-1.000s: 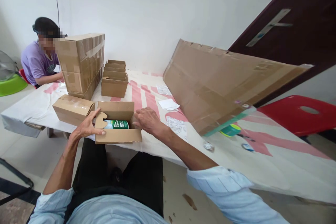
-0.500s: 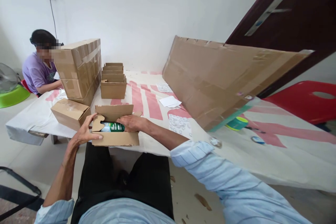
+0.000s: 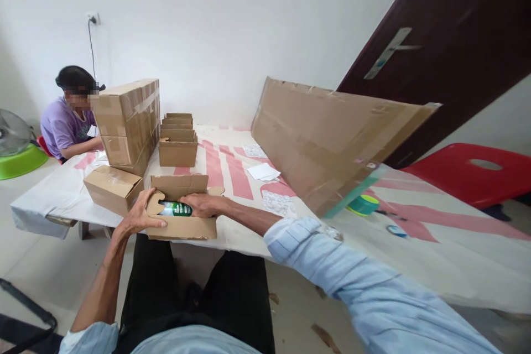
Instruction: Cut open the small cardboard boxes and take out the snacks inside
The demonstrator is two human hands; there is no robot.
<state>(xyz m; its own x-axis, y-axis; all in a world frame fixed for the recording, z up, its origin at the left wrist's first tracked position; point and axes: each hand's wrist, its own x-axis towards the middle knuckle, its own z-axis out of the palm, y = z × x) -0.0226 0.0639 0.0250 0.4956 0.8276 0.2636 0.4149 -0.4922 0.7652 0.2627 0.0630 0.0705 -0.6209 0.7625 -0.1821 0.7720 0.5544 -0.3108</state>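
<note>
Left arm (image 3: 102, 276) bent, thumb (image 3: 154, 222) parted from left fingers (image 3: 145, 199) — right arm (image 3: 251, 218) stretched inward, right fingers (image 3: 191, 199) pointing left.

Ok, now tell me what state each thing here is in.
Front box: open.
Green can: lying inside the front box.
Left hand: holding the front box's left end.
Right hand: inside the front box, at the green can.
Taped box: closed.
Back row of boxes: open.
Plug: in the wall socket.
</note>
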